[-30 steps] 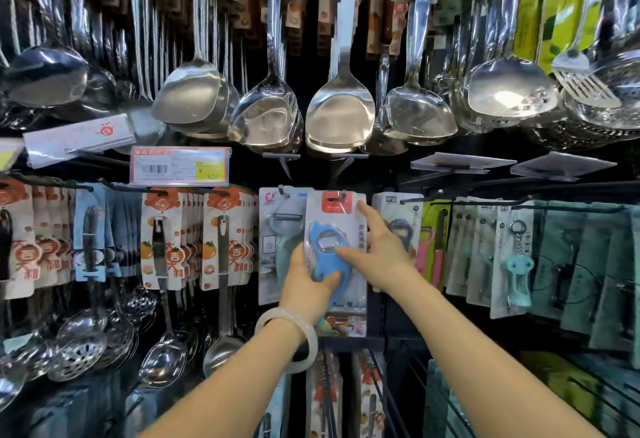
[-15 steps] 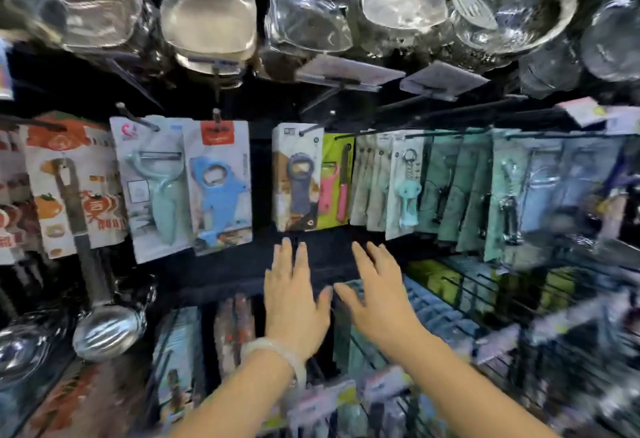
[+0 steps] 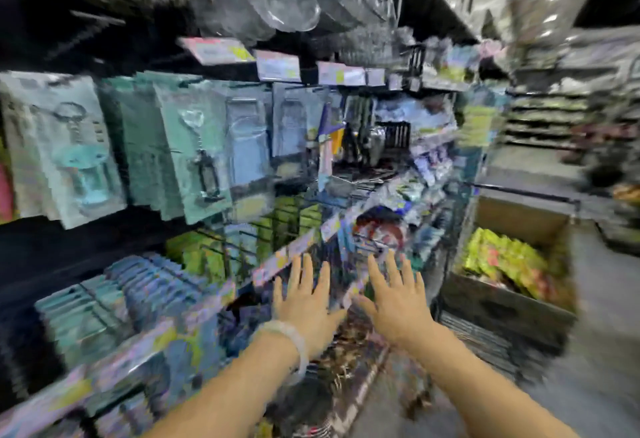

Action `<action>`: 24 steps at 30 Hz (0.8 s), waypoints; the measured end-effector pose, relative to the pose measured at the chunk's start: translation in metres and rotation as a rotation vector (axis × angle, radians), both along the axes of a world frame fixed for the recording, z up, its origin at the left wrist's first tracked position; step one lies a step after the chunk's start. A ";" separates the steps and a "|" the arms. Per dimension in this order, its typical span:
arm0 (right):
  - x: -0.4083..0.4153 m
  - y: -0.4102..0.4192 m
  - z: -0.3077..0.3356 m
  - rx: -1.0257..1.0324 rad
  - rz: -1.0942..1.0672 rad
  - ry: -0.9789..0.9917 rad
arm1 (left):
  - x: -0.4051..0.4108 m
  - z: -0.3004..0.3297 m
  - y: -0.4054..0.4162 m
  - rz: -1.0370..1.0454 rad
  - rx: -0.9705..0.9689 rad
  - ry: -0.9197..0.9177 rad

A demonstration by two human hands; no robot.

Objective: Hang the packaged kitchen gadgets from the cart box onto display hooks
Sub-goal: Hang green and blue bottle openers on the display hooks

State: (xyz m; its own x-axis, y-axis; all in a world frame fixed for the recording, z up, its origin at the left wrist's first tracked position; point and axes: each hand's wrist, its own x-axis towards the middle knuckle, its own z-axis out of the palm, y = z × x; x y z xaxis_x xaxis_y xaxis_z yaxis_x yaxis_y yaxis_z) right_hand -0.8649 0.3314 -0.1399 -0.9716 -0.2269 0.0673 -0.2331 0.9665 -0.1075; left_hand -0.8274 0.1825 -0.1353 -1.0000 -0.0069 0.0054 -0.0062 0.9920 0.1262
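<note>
The frame is heavily blurred. Both hands are raised, palms away, in front of the display rack (image 3: 221, 195), and neither holds anything. The left hand (image 3: 306, 302), with a pale bangle (image 3: 292, 340) on its wrist, has its fingers straight and slightly spread; the right hand (image 3: 398, 299), just beside it, likewise has straight, spread fingers. On the rack above and left of the hands hang rows of carded, packaged kitchen gadgets (image 3: 204, 146), among them teal cards with keyring tools. To the right of the rack stands the cardboard cart box (image 3: 502, 309), well apart from both hands, holding yellow-green packages (image 3: 502, 261).
</note>
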 end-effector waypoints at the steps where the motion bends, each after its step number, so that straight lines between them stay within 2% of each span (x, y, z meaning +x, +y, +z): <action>1: -0.006 0.025 -0.005 -0.002 -0.042 0.002 | -0.012 -0.005 0.024 -0.032 0.002 -0.014; 9: -0.028 0.197 -0.038 -0.049 -0.341 -0.047 | -0.084 -0.037 0.184 -0.294 0.021 -0.080; 16: -0.062 0.294 -0.068 -0.092 -0.523 -0.089 | -0.160 -0.066 0.274 -0.430 0.032 -0.098; 24: -0.196 0.361 -0.077 -0.109 -0.585 -0.062 | -0.312 -0.088 0.351 -0.454 0.079 -0.115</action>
